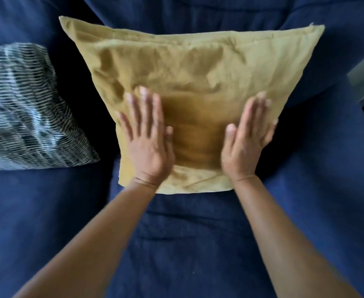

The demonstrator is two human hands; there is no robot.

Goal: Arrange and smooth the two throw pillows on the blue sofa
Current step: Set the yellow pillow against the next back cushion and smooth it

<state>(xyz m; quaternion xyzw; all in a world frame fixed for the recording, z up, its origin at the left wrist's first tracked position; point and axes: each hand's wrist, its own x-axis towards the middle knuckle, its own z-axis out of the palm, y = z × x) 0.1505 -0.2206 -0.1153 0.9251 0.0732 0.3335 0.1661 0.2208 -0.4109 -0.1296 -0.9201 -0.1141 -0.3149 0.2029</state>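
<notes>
Right now both hands lie flat on a big square pillow of mustard-yellow cloth (pixel 189 67). That pillow stands in the middle of the dark blue cloth sofa (pixel 198 244), with its bottom edge on the seat and its top leaning on the back cushion. The cloth looks wrinkled, mostly near the top and in the middle.

The left hand (pixel 147 136) presses on the lower left part of the yellow pillow. Its fingers (pixel 141 110) are spread out and point up. It grabs nothing; the palm just pushes flat on the cloth. The right hand (pixel 246 139) does the same on the lower right part, with its fingers close together and straight. Both bare arms reach in from the bottom.

A second pillow with wavy black, grey and white stripes (pixel 24 108) sits to the left on the same sofa. It is beside the yellow one, and a dark gap shows between them. No hand touches it.
</notes>
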